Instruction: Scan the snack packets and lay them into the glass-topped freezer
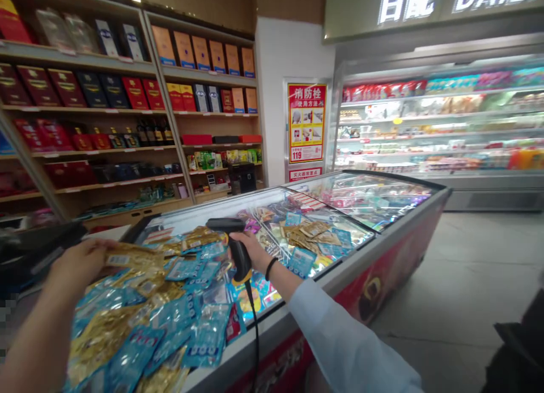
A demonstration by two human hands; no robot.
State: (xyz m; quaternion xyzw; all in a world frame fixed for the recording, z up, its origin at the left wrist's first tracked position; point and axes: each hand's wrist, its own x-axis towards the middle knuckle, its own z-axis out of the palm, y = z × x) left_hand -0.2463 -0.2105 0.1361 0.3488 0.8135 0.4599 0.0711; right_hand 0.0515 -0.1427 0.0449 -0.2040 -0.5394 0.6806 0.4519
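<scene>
My right hand (249, 248) is wrapped round the grip of a black and orange barcode scanner (241, 261), its head turned left and its cord (256, 330) hanging down. On the left, my left hand (87, 262) pinches the edge of a gold foil packet (134, 256) that has a white barcode label facing up. Beneath and in front of that hand lies a heap of gold and blue snack packets (174, 319), spread over the near end of the glass-topped chest freezer (293, 305). A smaller pile of gold and blue packets (314, 237) rests on the glass beyond my right hand.
Wooden shelves (114, 112) with boxed bottles stand behind the freezer at left. A lit refrigerated display (437, 121) is at the back right, with grey floor (480, 268) before it. A dark object (42, 251) sits by my left hand. Something dark (518, 347) shows at lower right.
</scene>
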